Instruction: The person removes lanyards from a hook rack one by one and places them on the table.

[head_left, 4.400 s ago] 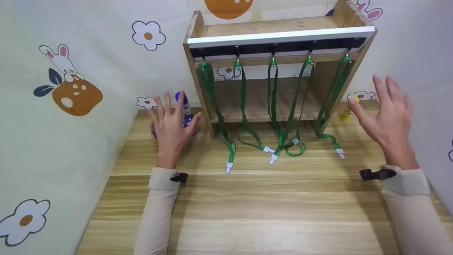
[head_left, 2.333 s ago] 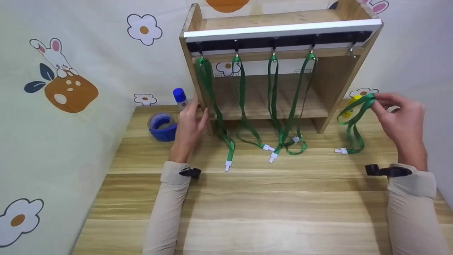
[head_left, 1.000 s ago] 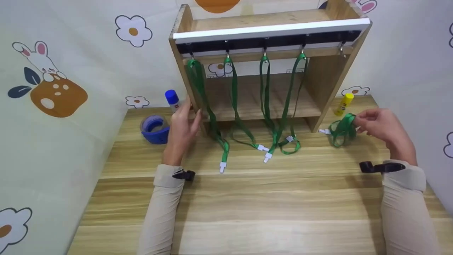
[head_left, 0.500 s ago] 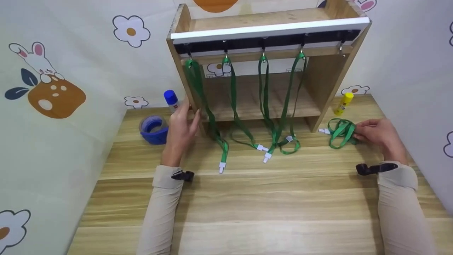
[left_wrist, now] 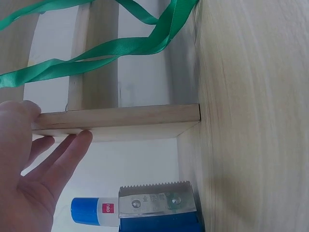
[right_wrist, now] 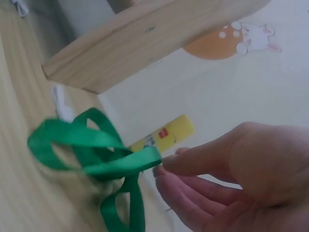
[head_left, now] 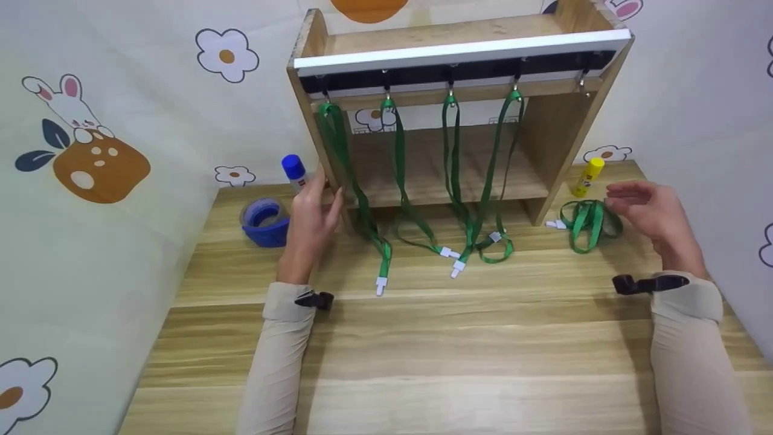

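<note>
Spreading across the lower half of the head view, the wooden table (head_left: pixel 423 356) carries everything. At upper centre stands the wooden rack (head_left: pixel 561 139), four green lanyards (head_left: pixel 398 157) hanging from its hooks with their tails on the table, and the rightmost hook (head_left: pixel 583 84) bare.

At left centre, the left hand (head_left: pixel 311 220) rests flat against the rack's left side panel, fingers straight, steadying it; the left wrist view shows the fingertips (left_wrist: pixel 79 140) along the panel's edge. Just beyond it sit a blue tape dispenser (head_left: pixel 263 219) and a blue-capped glue stick (head_left: pixel 294 171).

At right centre, the loose green lanyard (head_left: pixel 584 220) lies bunched on the table by the rack's right foot, its white clip (head_left: pixel 554 224) pointing towards the rack. The right hand (head_left: pixel 649 214) hovers just beside it, fingers relaxed and gripping nothing. In the right wrist view its fingertips (right_wrist: pixel 166 169) appear to be just at the strap's end; whether they touch it I cannot tell. A yellow glue stick (head_left: pixel 587 177) stands behind the lanyard.

To my eye the step is setting the lanyard down. Done well, the hand should lift straight away so no finger snags a loop and drags the bundle, while the left hand braces the rack.
</note>
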Tool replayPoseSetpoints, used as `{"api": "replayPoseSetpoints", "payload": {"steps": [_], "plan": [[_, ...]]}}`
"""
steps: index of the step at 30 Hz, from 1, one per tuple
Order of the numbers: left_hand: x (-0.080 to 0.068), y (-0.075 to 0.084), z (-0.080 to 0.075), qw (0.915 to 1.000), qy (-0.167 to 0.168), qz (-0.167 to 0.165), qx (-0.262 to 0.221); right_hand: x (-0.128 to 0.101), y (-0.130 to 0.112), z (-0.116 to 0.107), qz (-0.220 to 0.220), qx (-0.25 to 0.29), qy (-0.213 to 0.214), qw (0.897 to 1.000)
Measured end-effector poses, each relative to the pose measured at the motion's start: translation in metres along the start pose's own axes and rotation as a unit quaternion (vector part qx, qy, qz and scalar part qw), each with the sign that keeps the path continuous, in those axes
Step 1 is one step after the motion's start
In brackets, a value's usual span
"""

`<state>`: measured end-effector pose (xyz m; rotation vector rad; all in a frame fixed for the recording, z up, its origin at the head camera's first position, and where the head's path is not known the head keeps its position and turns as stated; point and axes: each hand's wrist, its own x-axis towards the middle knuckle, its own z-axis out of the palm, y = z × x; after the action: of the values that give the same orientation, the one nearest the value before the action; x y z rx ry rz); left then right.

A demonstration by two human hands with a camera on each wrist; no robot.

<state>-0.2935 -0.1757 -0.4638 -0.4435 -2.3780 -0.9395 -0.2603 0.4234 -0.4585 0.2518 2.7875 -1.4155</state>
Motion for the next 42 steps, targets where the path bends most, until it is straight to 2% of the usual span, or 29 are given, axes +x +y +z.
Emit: {"api": "replayPoseSetpoints", "payload": {"steps": [2, 5, 9, 14, 19, 27, 31, 36, 42], "plan": [[-0.001, -0.001, 0.0, 1.0, 0.0, 0.0, -0.004, -0.004, -0.012, 0.0, 0.001, 0.015, 0.014, 1.0], [-0.001, -0.002, 0.0, 1.0, 0.0, 0.001, -0.009, -0.011, -0.035, 0.004, -0.025, 0.054, 0.047, 0.997], [-0.002, -0.004, -0.001, 0.9999, 0.003, 0.004, -0.009, -0.022, -0.064, 0.015, -0.101, 0.112, 0.086, 0.985], [-0.003, -0.004, -0.001, 0.9999, 0.009, 0.004, -0.008, -0.037, -0.096, 0.039, -0.181, 0.139, 0.079, 0.971], [-0.004, -0.005, 0.002, 0.9999, 0.006, 0.004, -0.012, -0.045, -0.117, 0.074, -0.215, 0.113, 0.07, 0.968], [-0.008, -0.004, 0.004, 0.9997, -0.006, -0.014, -0.017, -0.049, -0.141, 0.12, -0.205, 0.065, 0.093, 0.972], [-0.009, -0.003, 0.005, 0.9995, -0.014, -0.02, -0.022, -0.049, -0.15, 0.138, -0.214, 0.035, 0.097, 0.971], [-0.006, -0.002, 0.006, 0.9998, -0.01, -0.012, -0.014, -0.046, -0.153, 0.147, -0.252, -0.003, 0.118, 0.961], [-0.003, -0.001, 0.002, 0.9989, -0.014, -0.026, -0.037, -0.042, -0.155, 0.136, -0.275, -0.003, 0.171, 0.946]]}}
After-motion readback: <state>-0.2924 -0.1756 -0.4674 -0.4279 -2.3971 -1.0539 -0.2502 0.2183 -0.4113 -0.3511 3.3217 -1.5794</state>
